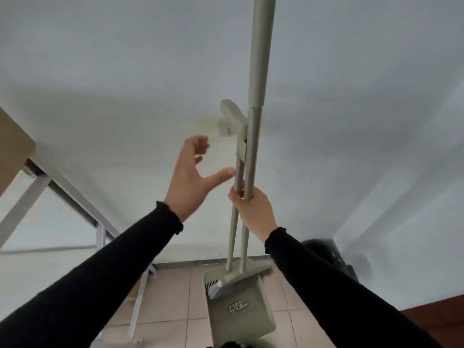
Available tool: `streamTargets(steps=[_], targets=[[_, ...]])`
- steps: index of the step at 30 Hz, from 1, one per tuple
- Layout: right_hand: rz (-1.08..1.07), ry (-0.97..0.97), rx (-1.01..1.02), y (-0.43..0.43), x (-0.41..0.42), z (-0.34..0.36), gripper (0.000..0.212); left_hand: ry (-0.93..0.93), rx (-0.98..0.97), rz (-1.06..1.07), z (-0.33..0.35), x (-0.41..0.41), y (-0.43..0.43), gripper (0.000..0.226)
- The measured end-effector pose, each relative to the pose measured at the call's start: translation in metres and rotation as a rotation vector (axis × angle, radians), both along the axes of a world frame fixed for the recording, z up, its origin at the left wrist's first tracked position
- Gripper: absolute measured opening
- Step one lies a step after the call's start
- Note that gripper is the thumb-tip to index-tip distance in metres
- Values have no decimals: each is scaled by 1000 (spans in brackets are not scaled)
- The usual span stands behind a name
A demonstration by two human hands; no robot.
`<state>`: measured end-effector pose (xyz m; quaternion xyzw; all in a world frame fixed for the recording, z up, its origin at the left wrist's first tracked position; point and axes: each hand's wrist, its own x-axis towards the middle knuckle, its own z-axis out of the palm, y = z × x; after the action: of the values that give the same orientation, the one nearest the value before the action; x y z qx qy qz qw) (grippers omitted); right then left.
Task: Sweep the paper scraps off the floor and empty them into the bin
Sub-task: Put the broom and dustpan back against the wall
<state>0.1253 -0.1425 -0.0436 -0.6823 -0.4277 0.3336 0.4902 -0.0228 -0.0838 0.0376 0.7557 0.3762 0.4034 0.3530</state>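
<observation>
Right hand [253, 209] grips the broom and dustpan poles together at the wall; left hand [188, 182] is spread open beside them.

The broom [258, 71] and dustpan [241, 310] stand upright against the white wall [125, 71], pan on the tiled floor [175, 297], bristles tucked into it. The right hand's fingers curl round both poles at mid-height. The left hand holds nothing, thumb tip close to the dustpan pole, below its paddle grip [231, 114]. The table [12, 146] and its white frame hem the left; a dark, blurred bin [326, 252] fills the right corner. Bare tile lies between frame and dustpan.
</observation>
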Motion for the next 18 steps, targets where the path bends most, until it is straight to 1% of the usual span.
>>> streamTargets(steps=[1,2,3,5,6,8,9,11,12,14,16,18], targets=[[-28,-44,-5,2,-2,1,9,85,-134,-82,-14,3,-4,89],[-48,-104,-11,5,-5,0,11,148,-208,-162,-24,8,-6,90],[-62,-180,-12,8,-7,-1,13,159,-239,-214,-29,14,-5,85],[-91,-304,-10,15,-12,-7,15,86,-274,-226,-31,25,0,67],[-101,-330,-15,17,-13,-10,14,45,-291,-213,-31,29,1,58],[-77,-307,-20,19,-10,-12,11,-8,-314,-205,-32,33,6,46],[-25,-282,-21,18,-5,-14,16,-28,-320,-205,-33,34,8,42],[140,-234,-33,15,11,-16,33,-48,-333,-205,-37,34,12,39],[232,-191,-38,14,20,-17,36,-50,-342,-210,-40,33,14,38],[387,-97,-46,14,38,-23,32,-48,-353,-220,-47,33,17,39],[458,-67,-47,19,50,-28,34,-40,-361,-222,-56,33,21,39],[458,-47,-54,27,53,-33,38,-37,-371,-203,-64,34,25,37]])
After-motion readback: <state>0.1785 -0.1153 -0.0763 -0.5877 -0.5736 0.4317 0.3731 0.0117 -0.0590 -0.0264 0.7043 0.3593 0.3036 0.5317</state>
